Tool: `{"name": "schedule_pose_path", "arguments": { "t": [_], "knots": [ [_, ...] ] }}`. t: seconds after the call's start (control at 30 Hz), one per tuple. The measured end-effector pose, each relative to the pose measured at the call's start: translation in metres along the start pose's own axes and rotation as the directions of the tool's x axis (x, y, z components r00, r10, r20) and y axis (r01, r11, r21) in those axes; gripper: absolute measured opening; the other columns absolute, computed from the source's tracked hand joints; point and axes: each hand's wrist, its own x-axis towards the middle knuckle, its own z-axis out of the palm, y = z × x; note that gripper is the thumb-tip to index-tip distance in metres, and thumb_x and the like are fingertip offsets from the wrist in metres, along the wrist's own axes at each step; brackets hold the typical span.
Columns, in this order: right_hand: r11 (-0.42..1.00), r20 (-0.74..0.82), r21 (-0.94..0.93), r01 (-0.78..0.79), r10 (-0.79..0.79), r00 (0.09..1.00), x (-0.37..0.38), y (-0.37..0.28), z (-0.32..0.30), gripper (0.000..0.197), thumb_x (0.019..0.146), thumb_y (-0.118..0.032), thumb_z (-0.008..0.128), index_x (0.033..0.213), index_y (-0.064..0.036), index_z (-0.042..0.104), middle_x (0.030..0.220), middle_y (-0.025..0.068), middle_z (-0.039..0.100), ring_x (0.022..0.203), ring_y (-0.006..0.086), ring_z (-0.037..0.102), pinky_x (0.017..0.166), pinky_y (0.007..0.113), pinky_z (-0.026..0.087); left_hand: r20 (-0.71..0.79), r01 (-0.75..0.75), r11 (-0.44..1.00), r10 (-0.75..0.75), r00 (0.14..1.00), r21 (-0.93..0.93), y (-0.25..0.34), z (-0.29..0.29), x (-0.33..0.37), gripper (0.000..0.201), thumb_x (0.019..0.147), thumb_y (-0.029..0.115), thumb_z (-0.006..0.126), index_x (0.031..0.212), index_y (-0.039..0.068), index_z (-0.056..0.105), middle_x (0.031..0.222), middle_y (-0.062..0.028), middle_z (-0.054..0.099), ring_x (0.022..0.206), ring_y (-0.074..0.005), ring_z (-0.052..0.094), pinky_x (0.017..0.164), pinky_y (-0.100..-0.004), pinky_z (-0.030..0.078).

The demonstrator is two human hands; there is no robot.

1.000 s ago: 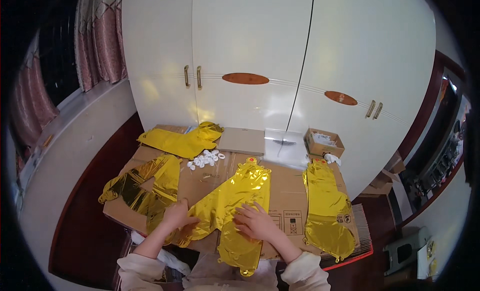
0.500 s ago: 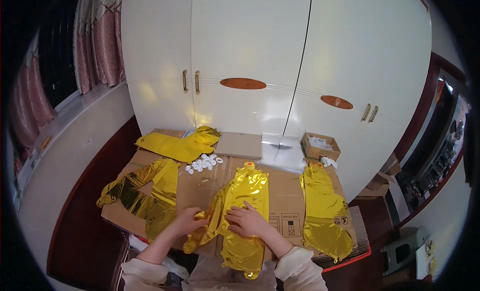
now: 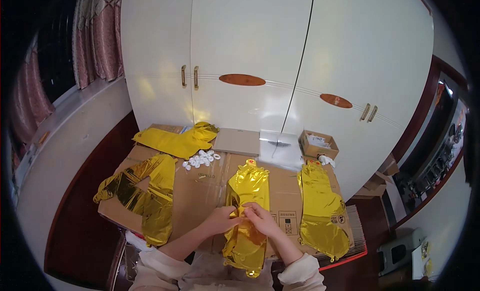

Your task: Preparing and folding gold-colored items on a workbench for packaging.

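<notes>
A shiny gold foil balloon point(image 3: 248, 186), flat and folded into a long strip, lies lengthwise on the cardboard in front of me. Over its middle my two hands come close together. My left hand point(image 3: 223, 221) has its fingers bent and closed on the foil at the left side. From the right, my right hand point(image 3: 261, 221) rests on the foil with curled fingers gripping near the centre. Their fingertips are partly hidden in the glare and folds.
Flat gold foil balloons lie at the left point(image 3: 160, 191), far left point(image 3: 175, 142) and right point(image 3: 322, 211) of the cardboard point(image 3: 200, 183). Small white rings point(image 3: 201, 159) sit in a pile. Behind are a clear plastic sheet point(image 3: 280, 150), a small carton point(image 3: 319, 144) and a white wardrobe point(image 3: 245, 36).
The foil's left flap has been folded over onto the strip. My left hand moved right with it, and my right hand's spread fingers have curled in.
</notes>
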Motion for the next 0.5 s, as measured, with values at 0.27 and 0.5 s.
{"name": "schedule_pose_path", "arguments": {
  "t": [0.27,0.5],
  "knots": [
    [0.948,0.013,0.147,-0.282,0.283,0.959,-0.006,-0.001,-0.002,0.036,0.094,-0.019,0.061,0.123,-0.0021,0.046,0.076,0.0016,0.057,0.062,0.0074,0.053,0.053,0.023,0.043,0.244,-0.091,0.992,0.111,0.963,-0.092,-0.006,0.027,0.003,0.037,0.088,0.037,0.067,0.103,0.003,0.066,0.082,-0.0125,0.067,0.074,-0.0155,0.063,0.071,-0.0295,0.05],
    [0.965,-0.121,-0.258,-0.053,0.022,0.992,-0.002,0.04,-0.022,0.027,0.086,-0.017,0.068,0.109,-0.0054,0.06,0.076,0.0054,0.063,0.068,0.0176,0.061,0.06,0.03,0.049,0.077,-0.335,0.922,0.326,0.942,0.192,-0.021,-0.011,0.015,0.031,0.087,0.03,0.064,0.106,0.005,0.065,0.104,-0.0134,0.067,0.097,-0.029,0.063,0.083,-0.0369,0.05]
  ]
}}
